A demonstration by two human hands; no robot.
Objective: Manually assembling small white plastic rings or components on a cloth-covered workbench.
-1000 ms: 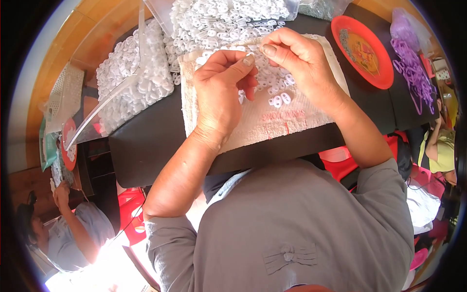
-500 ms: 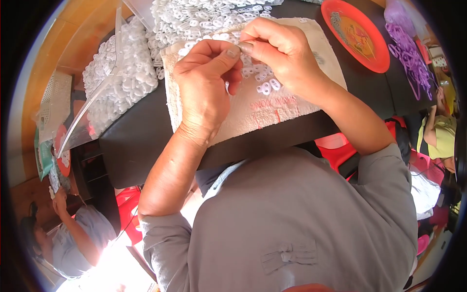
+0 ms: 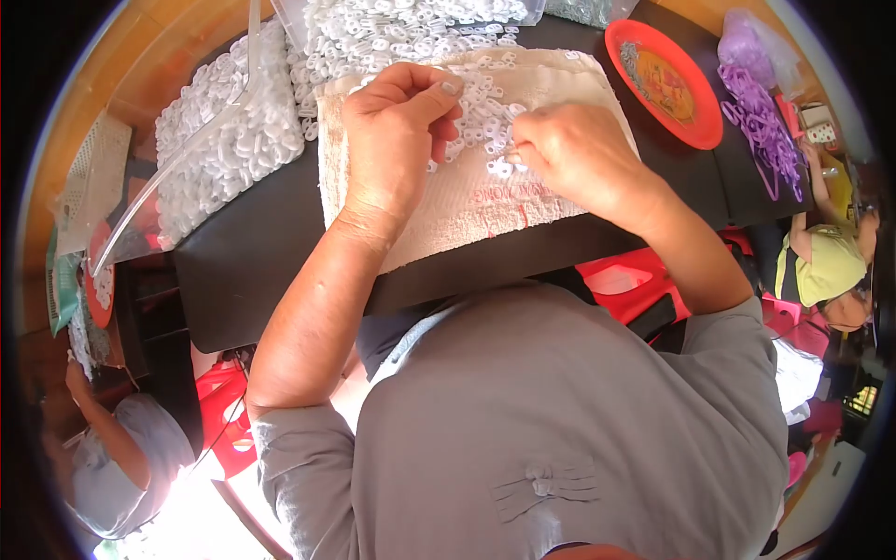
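Observation:
On the cream towel lie loose small white oval plastic pieces with holes in them. My left hand is raised over the towel's left part, thumb and forefinger pinched together. Whatever sits in that pinch is too small or hidden to name. My right hand is low over the towel's right half, fingers curled in and fingertips at the near end of the loose white pieces. Its fingers are closed, and I cannot make out what is between them.
Behind the towel spreads a large heap of white pieces; a clear bag of them stands at left. A red oval tray with small grey metal parts and purple straps are at right. Other people sit at both sides.
My hands have parted: the right one has moved down and right to the loose white pieces, away from the left one's fingertips. The left hand stays pinched, slightly shifted.

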